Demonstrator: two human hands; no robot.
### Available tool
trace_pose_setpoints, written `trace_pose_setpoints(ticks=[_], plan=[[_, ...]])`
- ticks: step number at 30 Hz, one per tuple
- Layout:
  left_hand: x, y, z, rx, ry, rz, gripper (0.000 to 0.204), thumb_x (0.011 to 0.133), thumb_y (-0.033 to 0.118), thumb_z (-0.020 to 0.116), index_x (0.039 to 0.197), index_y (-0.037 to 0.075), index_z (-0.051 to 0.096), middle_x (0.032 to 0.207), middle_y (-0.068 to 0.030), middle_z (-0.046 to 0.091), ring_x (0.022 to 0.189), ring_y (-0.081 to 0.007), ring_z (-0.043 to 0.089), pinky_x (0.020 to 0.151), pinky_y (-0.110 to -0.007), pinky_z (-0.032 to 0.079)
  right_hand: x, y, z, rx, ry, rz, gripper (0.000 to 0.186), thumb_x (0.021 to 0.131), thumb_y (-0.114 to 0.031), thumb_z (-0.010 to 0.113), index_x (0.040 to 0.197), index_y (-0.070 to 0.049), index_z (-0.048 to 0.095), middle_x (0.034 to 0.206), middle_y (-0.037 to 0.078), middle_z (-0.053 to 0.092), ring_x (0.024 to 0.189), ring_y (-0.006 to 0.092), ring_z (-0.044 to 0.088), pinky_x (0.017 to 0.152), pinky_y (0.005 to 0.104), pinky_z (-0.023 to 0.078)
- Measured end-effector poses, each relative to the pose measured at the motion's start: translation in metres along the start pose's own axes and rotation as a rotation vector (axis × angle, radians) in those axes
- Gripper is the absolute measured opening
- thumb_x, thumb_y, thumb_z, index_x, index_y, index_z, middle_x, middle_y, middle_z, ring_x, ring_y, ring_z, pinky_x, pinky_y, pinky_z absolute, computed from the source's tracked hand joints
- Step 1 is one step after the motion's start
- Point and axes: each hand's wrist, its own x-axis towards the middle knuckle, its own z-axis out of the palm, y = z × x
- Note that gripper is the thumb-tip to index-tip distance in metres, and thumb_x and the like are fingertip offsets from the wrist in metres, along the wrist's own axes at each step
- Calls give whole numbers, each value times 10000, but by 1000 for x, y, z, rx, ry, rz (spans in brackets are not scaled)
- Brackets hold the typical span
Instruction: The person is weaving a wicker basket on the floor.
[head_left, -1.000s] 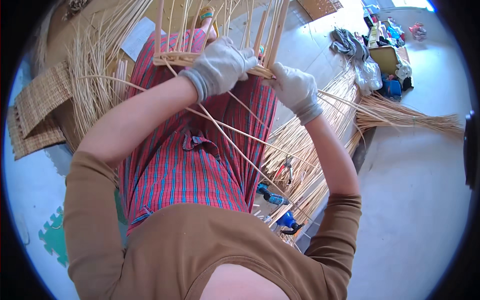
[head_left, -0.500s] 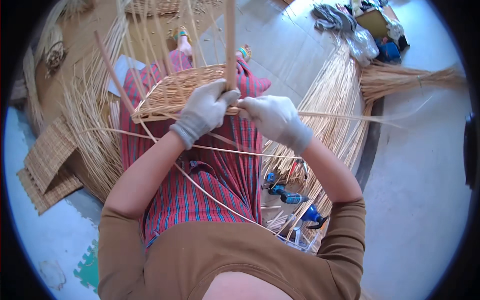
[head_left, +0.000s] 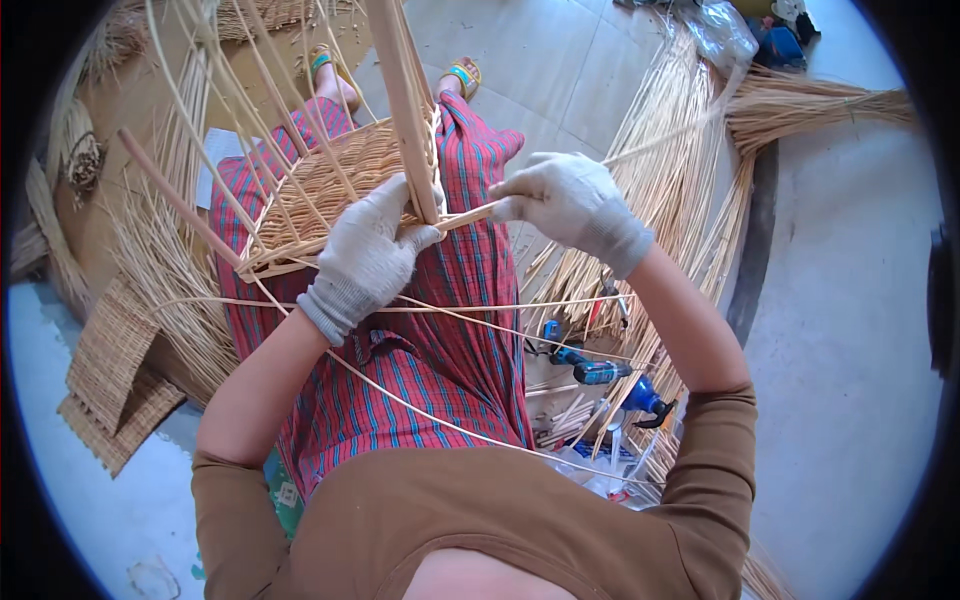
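A half-woven wicker basket [head_left: 315,190] rests on my lap over a red plaid skirt [head_left: 440,350], with thin upright stakes and one thick wooden post [head_left: 400,100] rising from it. My left hand [head_left: 368,255], in a grey work glove, grips the basket rim at the foot of the thick post. My gloved right hand [head_left: 565,200] pinches a long thin cane strand [head_left: 650,145] that runs from the rim out to the right. Loose strands trail across my lap.
Bundles of pale cane [head_left: 660,190] lie on the floor to my right, with blue-handled tools [head_left: 590,365] beside them. Woven mat pieces [head_left: 110,370] and more cane [head_left: 160,260] lie on my left. Bags [head_left: 760,30] sit at the far top right.
The basket has tilted and swung closer to me on my lap. My left hand slid down to the rim by the thick post; my right hand moved out to the right along the strand.
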Motion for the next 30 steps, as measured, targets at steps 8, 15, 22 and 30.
trace_pose_setpoints(ticks=[8,15,22,30], plan=[[-8,3,10,25,108,21,301,885,-110,705,1128,12,576,996,-68,630,997,-161,661,915,-335,570,14,-13,5,12,113,131,934,765,-496,876,1556,-216,468,924,114,749,918,326,742,839,434,585],[-1,10,1,66,82,9,224,905,-40,708,1094,17,603,927,-85,651,915,-162,676,855,-316,565,88,15,44,193,236,-180,1220,628,-344,956,1643,-172,302,1404,203,593,1292,375,585,1077,436,493],[-30,-10,46,-74,503,165,634,914,80,761,1476,64,467,1182,-174,591,898,-299,678,804,-399,574,111,12,46,143,287,-317,1239,602,-325,961,1631,-128,301,1510,236,504,1418,428,452,1177,474,399],[-48,11,38,-721,550,-103,215,1024,38,621,1219,45,530,914,-17,562,679,-72,559,634,-275,571,76,-4,52,20,483,-390,1082,629,-338,913,1560,-75,429,1414,220,572,1388,437,482,1198,533,358]])
